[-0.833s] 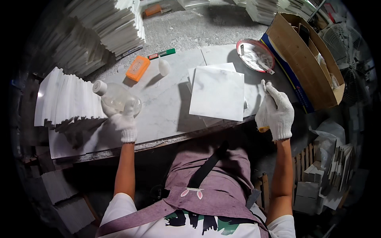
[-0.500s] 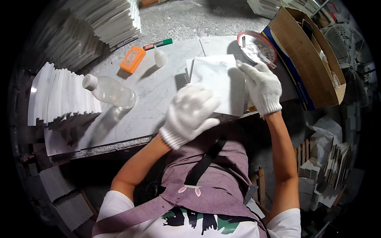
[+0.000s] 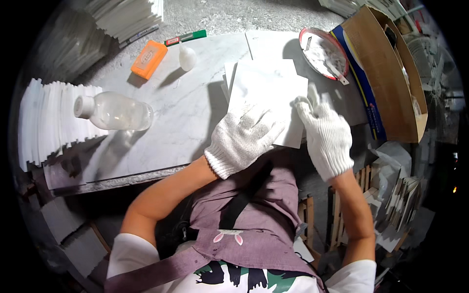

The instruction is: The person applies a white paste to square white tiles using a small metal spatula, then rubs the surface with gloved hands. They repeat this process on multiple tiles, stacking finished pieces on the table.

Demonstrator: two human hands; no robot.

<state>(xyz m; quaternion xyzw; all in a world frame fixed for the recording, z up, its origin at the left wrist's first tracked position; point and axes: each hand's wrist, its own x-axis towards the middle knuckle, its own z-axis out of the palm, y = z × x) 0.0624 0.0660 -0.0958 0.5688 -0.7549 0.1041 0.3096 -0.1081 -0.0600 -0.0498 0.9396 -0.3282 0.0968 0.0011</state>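
White marble-look tiles (image 3: 264,80) lie in a small, uneven stack near the table's front edge, their corners out of line. My left hand (image 3: 242,139), in a white knitted glove, rests flat on the near part of the top tile with its fingers apart. Beside the stack's right edge is my right hand (image 3: 328,134), gloved the same way. Its fingers are bent a little but apart, the tips slightly blurred. One fingertip is at the tile edge; whether it touches cannot be made out.
A clear bottle (image 3: 119,112) stands left, by a row of upright white slabs (image 3: 53,122). Farther back are an orange box (image 3: 148,59), a small white squeeze bottle (image 3: 186,57) and a green marker (image 3: 188,37). A red-rimmed bowl (image 3: 304,36) and cardboard box (image 3: 386,68) are right.
My left hand has settled farther onto the tiles. A tile's corner now juts out at the stack's right side. My right hand's fingers are more bent, and the whole view has shifted slightly.
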